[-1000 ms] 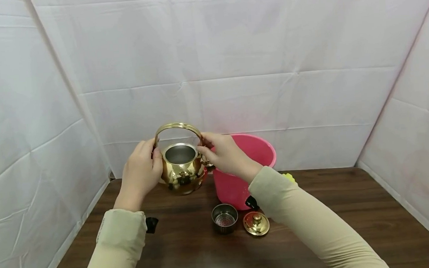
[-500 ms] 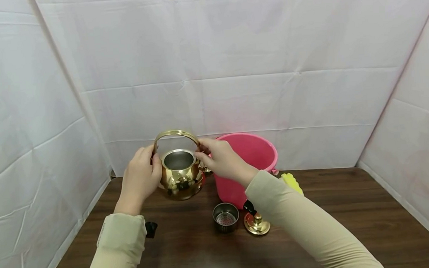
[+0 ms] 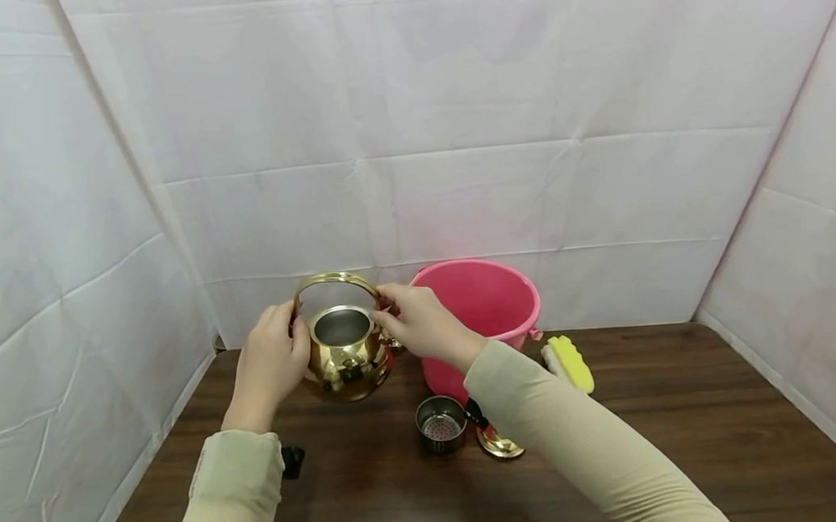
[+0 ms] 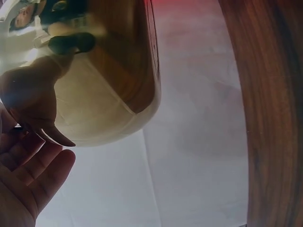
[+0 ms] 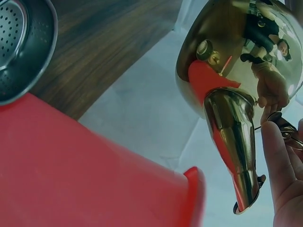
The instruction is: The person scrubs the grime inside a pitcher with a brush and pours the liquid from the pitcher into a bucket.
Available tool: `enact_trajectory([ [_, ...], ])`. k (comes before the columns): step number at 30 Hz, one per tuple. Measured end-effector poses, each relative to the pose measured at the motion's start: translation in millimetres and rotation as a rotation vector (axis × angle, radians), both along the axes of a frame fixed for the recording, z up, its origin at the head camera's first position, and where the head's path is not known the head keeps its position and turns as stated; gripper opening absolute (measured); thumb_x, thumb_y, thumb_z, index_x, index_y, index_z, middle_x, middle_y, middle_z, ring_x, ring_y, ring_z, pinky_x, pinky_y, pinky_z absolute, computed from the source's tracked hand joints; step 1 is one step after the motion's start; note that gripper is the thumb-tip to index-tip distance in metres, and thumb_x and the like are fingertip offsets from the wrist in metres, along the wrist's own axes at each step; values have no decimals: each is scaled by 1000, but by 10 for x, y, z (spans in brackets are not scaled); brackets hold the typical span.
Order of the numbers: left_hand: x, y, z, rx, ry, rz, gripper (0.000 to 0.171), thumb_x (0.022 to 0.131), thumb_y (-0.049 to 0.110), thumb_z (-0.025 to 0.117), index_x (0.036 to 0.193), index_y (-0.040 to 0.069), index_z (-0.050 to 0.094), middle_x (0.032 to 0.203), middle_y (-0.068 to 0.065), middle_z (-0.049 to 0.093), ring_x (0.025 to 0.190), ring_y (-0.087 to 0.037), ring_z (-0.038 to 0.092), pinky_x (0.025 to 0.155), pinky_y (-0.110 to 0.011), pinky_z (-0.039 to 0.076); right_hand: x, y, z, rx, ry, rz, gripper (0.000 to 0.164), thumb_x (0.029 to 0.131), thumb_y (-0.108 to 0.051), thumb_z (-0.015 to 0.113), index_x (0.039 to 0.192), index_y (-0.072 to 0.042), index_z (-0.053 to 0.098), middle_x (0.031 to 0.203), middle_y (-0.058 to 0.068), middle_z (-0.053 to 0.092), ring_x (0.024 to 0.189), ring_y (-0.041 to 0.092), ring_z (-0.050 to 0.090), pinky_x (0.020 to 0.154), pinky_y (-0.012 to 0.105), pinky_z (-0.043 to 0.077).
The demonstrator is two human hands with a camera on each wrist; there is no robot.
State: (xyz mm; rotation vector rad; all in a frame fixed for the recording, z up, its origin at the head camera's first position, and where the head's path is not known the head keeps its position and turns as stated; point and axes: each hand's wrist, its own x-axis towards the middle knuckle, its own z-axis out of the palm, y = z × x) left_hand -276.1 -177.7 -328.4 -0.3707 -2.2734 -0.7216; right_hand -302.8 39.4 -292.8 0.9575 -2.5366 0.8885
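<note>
A shiny gold kettle, lidless with its mouth facing up, is held between both hands in the head view. My left hand grips the left base of its arched handle. At the handle's right base, my right hand pinches with thumb and fingers. The spout points toward the pink bucket in the right wrist view. Fingers lie close beside the kettle's polished side in the left wrist view. Whether the kettle touches the table cannot be told.
A metal strainer stands before the bucket. Beside it lies the gold lid, partly covered by the right sleeve. A yellow and white sponge or brush rests right of the bucket. White cloth walls surround the wooden table.
Both hands have lowered the kettle and brought it slightly left. The right forearm has shifted left too, uncovering the yellow item and hiding more of the lid.
</note>
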Motion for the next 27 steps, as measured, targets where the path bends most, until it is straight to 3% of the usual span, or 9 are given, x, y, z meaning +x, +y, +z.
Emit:
enact_trajectory([
  [4,4,-21,-70,3,-62,18,29,96,11,43,115,-4,59,101,-20,60,85,-34,58,69,-48,49,-8,-29,-72,19,-10,-4,12,92,-16,62,100,-6,61,92,3,69,82,11,66,67,20,52],
  [14,-15,-46,-190,1,-131,23,32,97,13,41,119,-4,57,107,-20,60,94,-36,59,76,-51,49,-46,-70,-206,26,-3,-2,15,92,-13,62,103,-5,62,94,6,69,83,14,66,69,21,52],
  [27,-12,-64,-296,3,-202,34,36,98,15,39,124,-4,54,113,-22,58,100,-38,59,79,-53,49,-64,-121,-320,31,-84,-13,16,92,-14,62,106,-6,62,98,7,69,86,14,67,68,19,52],
])
